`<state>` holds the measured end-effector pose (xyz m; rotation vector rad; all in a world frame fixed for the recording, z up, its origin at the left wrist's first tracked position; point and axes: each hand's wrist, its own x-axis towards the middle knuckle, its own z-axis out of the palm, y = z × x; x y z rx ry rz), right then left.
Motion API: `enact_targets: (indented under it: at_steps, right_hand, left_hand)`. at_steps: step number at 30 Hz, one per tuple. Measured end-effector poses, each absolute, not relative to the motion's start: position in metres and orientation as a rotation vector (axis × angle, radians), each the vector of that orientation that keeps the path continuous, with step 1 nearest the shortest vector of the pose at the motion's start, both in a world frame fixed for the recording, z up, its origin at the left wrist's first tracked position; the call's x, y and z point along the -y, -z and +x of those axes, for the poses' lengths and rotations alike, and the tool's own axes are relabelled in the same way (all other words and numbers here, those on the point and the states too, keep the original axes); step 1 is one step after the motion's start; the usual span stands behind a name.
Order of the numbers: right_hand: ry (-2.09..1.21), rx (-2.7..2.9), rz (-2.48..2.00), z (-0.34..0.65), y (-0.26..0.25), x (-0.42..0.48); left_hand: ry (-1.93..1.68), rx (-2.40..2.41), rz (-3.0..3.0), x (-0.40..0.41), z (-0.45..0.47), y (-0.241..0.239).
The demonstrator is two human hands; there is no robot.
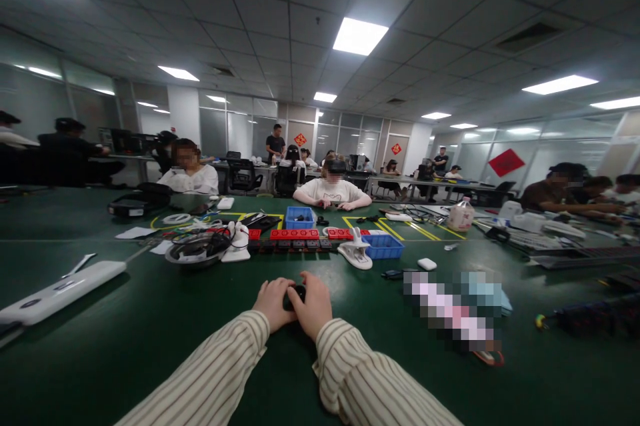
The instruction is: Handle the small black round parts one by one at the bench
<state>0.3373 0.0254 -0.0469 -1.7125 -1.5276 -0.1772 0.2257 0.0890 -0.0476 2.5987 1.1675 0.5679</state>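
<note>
My left hand [273, 302] and my right hand [315, 306] meet over the green tabletop. Between them sits a small black rounded object [300, 291], mostly covered by my fingers, so its kind is unclear. Both hands curl around it from either side, thumbs toward each other. Beyond my hands runs a row of red and black blocks [295, 235]. A white clip-like stand [356, 251] is at the row's right, and another white piece [239, 243] at its left.
Blue bins [383, 247] stand past the hands. A metal bowl [185, 261] with cables lies left, near a long white power strip [65, 293]. At right are a white case [427, 265] and a pixelated item [450, 309]. A co-worker [333, 191] sits opposite.
</note>
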Motion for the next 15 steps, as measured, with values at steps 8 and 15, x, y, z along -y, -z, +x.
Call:
enact_targets:
  at_steps: [8, 15]
  right_hand:
    - [0.187, 1.467, -1.781, 0.3375, 0.0473, -0.0293]
    - [0.163, 1.560, -1.716, 0.3389, 0.0467, -0.0308]
  left_hand:
    - [-0.568, -1.244, 2.622, -0.0857, 0.2287, 0.0453]
    - [-0.563, -1.123, 2.626, -0.0954, 0.2277, 0.0486]
